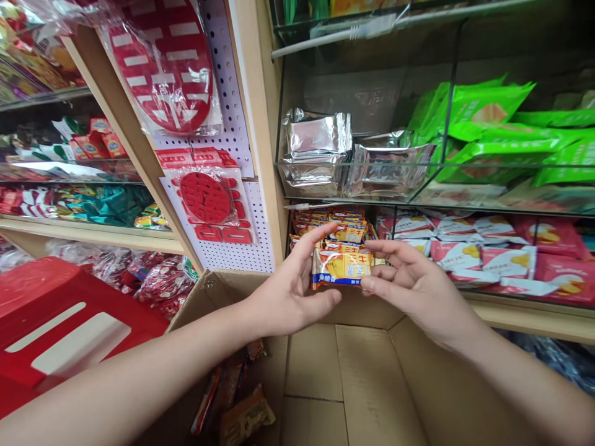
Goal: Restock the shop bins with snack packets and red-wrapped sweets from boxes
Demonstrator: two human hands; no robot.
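Note:
A small yellow-and-blue snack packet (pixel 343 265) is between my hands, just in front of the lower shelf. My right hand (pixel 413 286) pinches its right end, the thumb at the lower corner and the fingers bent behind. Around the packet's left end, my left hand (pixel 290 291) forms a wide C, thumb and forefinger apart; whether its hidden fingers touch the wrapper is unclear. Behind the packet, similar yellow packets (pixel 349 233) are piled in a shelf compartment. Below my hands stands an open cardboard box (pixel 372 378), with several orange wrapped snacks (pixel 248 416) at its left side.
Silver packets (pixel 318 136) and green packets (pixel 488 118) fill the glass-fronted shelf above. Pink-and-white packets (pixel 483 251) lie to the right. A red box (pixel 69 328) stands at left. Red paper decorations (pixel 209 198) hang on a pegboard (pixel 260 217) beside the wooden upright.

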